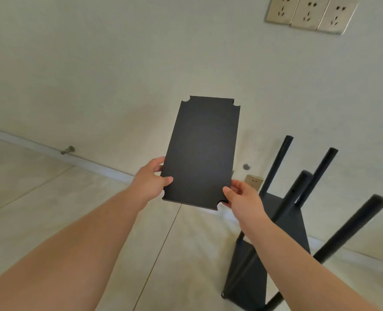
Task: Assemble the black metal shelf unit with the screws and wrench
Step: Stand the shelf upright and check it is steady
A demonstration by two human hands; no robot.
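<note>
2 hands, left hand (149, 181) and right hand (242, 196), each grip pinching the black shelf panel (202, 151).

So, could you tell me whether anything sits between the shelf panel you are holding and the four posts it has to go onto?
Nothing visible does. Both hands, left and right, hold the shelf panel in open air, up and left of the posts, whose tops are bare.

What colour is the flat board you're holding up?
Plain matt black, no pattern. The shelf panel shows best in the head view.
</note>
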